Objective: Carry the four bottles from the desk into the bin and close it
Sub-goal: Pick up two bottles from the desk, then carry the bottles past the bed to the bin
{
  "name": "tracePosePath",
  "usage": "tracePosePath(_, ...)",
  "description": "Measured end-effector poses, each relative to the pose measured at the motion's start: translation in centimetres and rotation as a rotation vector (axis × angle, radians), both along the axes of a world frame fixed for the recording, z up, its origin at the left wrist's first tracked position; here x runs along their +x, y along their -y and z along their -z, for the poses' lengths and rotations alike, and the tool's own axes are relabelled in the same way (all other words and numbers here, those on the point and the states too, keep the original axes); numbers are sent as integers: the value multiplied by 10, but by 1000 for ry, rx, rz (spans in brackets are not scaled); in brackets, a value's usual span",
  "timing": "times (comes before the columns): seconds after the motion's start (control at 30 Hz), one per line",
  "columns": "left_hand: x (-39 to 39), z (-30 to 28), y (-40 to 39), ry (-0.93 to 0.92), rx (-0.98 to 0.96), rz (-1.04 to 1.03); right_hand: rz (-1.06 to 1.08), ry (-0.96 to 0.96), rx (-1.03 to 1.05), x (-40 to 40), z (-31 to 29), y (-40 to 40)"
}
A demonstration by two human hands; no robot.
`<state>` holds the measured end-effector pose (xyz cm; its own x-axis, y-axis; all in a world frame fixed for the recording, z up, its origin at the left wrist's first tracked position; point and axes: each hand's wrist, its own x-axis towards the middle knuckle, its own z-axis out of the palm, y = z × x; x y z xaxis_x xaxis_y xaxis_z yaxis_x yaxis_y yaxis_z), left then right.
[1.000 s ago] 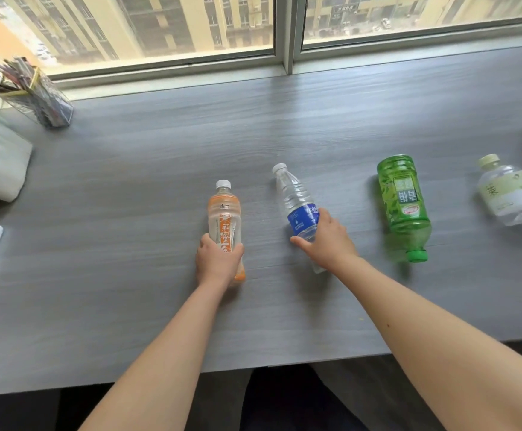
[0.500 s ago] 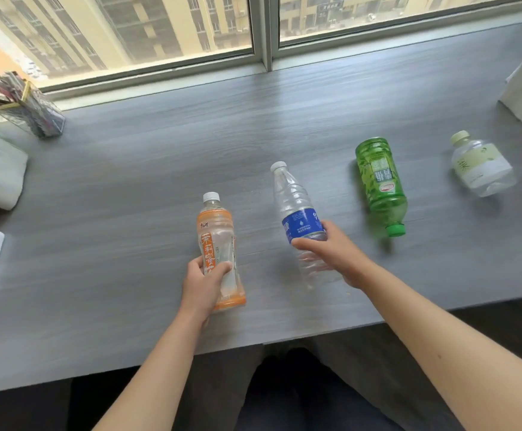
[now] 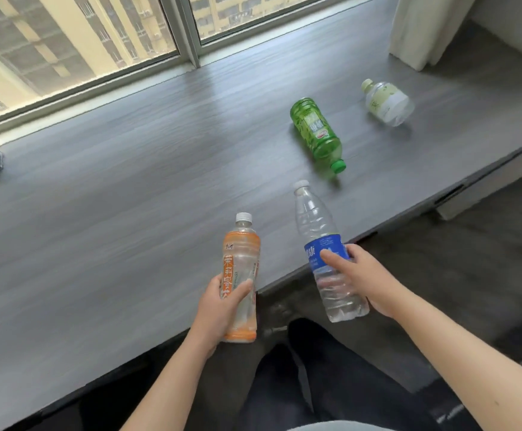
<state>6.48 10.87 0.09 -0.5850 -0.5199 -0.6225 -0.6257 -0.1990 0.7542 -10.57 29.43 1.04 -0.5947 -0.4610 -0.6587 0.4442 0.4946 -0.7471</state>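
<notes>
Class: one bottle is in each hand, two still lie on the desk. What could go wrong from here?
1. The green bottle and the pale-label bottle lie on their sides on the desk, so they might roll.
2. The left hand and right hand are both full, and no bin is in view; opening it could be awkward.

Orange-label bottle (image 3: 241,275); blue-label bottle (image 3: 325,253); green bottle (image 3: 315,132); grey woodgrain desk (image 3: 113,197).

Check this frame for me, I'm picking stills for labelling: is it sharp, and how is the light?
Head view: daylight from the window washes the far desk pale; motion blur smears the left edge and foreground, while the green bottle and the orange bottle in the left hand read clearly; wide-angle bending tilts the desk edge.
</notes>
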Motion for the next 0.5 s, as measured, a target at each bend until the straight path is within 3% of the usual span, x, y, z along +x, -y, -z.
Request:
tracePosePath(0.33,27,24,-47,126,-295,615,236,82,98,80,34,-151)
tracePosePath(0.5,20,44,-74,209,-452,818,368,84,212,118,52,-221)
